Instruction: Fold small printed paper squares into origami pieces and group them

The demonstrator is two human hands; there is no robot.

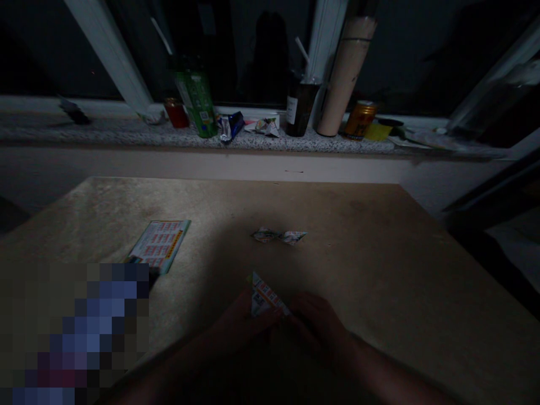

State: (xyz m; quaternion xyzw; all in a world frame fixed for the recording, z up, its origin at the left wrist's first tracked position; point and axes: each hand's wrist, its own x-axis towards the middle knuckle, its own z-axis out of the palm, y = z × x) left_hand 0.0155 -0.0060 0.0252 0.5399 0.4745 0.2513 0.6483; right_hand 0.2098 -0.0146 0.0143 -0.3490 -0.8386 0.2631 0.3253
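A small piece of printed paper (pixel 264 297), folded into a triangle, is between my hands near the front of the table. My left hand (pixel 242 320) is closed on its left and lower side, with the thumb laid across the front. At the paper's right corner, the curled fingers of my right hand (pixel 319 320) pinch the edge. Dim light hides the fingertips in part. Just beyond my hands, a bow-shaped folded paper (pixel 279 235) of similar print lies on the table, narrow in the middle.
On the tabletop (pixel 363 236), a printed booklet (pixel 162 242) lies to the left, beside a pixelated patch. Along the windowsill stand a green bottle (pixel 201 107), a dark drink cup (pixel 300 109), a tall pinkish flask (pixel 343 79), a gold can (pixel 360 120) and crumpled wrappers (pixel 231 126).
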